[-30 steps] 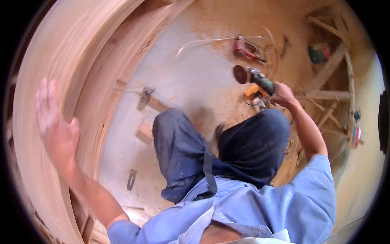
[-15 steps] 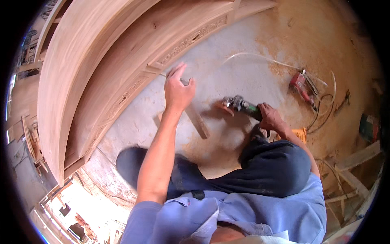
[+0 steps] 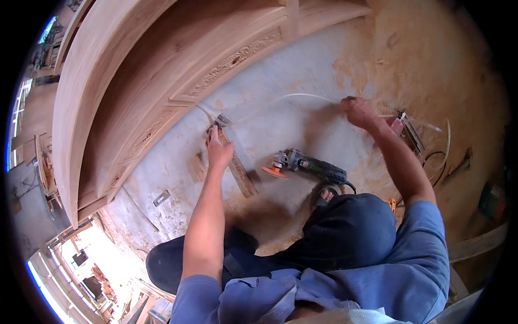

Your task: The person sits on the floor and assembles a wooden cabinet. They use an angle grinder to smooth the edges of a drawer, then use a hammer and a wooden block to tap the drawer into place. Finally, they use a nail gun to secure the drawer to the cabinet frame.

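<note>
My left hand [image 3: 219, 153] is open, thumb apart from the fingers. Its fingertips reach a small dark piece [image 3: 222, 120] at the far end of a wooden strip [image 3: 243, 177] on the floor; whether they touch it I cannot tell. Farther right, my right hand [image 3: 360, 112] is closed on a thin clear hose [image 3: 305, 95], which runs left across the floor toward that dark piece. Between my arms, an angle grinder [image 3: 315, 168] with an orange disc [image 3: 274, 172] lies on the floor, apart from both hands.
A large curved wooden furniture piece [image 3: 162, 92] with carved panels fills the far left. Beyond my right forearm lies a red tool [image 3: 397, 127] with a cord. A short wood block [image 3: 198, 167] and a small metal plate [image 3: 161, 198] lie left of my left arm.
My right hand has let go of the angle grinder, moved far forward and taken the clear hose. My left hand has come down and slightly left, near the dark piece.
</note>
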`<state>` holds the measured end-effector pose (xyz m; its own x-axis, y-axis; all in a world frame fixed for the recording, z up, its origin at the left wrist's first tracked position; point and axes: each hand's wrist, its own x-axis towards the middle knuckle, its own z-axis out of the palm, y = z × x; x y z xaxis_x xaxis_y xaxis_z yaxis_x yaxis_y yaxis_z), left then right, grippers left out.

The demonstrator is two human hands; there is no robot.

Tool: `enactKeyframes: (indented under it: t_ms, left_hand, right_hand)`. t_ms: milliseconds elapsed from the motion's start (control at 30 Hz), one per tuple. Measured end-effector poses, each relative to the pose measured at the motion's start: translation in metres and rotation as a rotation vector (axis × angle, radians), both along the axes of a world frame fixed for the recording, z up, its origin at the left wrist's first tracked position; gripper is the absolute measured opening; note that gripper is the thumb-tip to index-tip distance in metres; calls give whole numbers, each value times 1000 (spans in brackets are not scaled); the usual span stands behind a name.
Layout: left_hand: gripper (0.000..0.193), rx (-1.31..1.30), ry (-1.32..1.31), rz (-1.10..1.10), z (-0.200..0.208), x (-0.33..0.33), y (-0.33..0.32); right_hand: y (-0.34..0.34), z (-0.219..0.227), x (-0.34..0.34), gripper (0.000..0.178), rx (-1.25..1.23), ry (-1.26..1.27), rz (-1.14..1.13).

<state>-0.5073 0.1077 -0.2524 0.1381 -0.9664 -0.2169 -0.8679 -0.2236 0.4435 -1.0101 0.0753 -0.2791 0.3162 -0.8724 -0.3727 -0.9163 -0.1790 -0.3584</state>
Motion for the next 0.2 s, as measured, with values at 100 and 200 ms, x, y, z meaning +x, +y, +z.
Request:
enactKeyframes:
  t_ms: [100, 200]
  left_hand:
    - [95, 197, 113, 375, 21, -16, 21]
    - [102, 472, 70, 382, 17, -60, 17]
  right_hand:
    - [-3, 12, -56, 27, -66, 36, -249]
    - [-17, -12, -152, 34, -29, 102, -474]
